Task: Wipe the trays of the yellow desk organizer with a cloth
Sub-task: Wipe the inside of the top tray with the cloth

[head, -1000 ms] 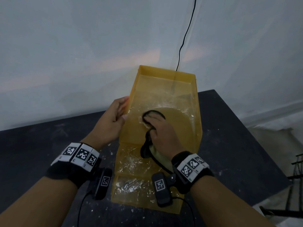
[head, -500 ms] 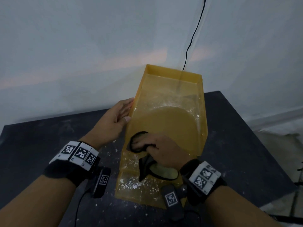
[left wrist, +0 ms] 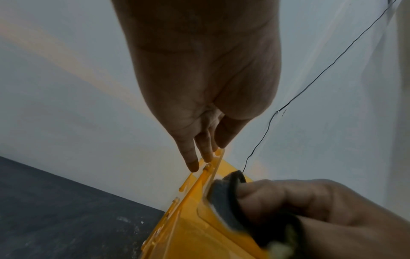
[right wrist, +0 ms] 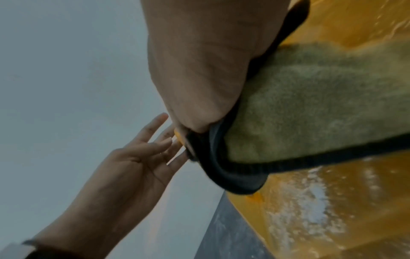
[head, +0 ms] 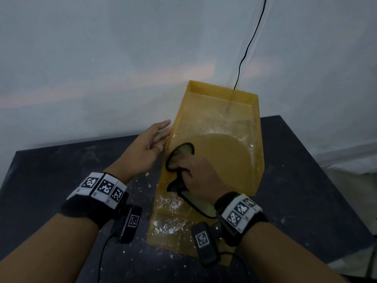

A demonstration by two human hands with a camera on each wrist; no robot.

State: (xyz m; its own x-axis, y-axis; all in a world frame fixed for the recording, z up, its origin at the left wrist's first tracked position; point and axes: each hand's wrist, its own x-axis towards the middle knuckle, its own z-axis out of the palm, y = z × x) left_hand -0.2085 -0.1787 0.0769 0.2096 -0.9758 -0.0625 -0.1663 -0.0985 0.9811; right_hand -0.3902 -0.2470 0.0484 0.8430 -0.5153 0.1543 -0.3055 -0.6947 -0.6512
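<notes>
The yellow desk organizer [head: 220, 111] stands on a dark table, its stepped translucent trays dusted with white specks. My right hand [head: 196, 176] grips a yellow-green cloth with a black border [head: 181, 150] and presses it on the top tray near its left wall. In the right wrist view the cloth [right wrist: 310, 105] is bunched under my palm. My left hand [head: 151, 144] has straight fingers laid against the organizer's left outer wall. In the left wrist view its fingertips [left wrist: 193, 164] touch the organizer [left wrist: 199, 227] at the rim.
The dark table [head: 61, 170] carries white crumbs around the organizer's base. A pale wall [head: 102, 58] rises right behind the organizer, with a thin black cable [head: 247, 48] hanging down to it. The table's right edge drops off to the floor [head: 350, 180].
My right hand pulled the cloth from the tray's middle back toward me and left, then pushed it slightly forward along the left wall. The left hand's fingers have straightened against the side.
</notes>
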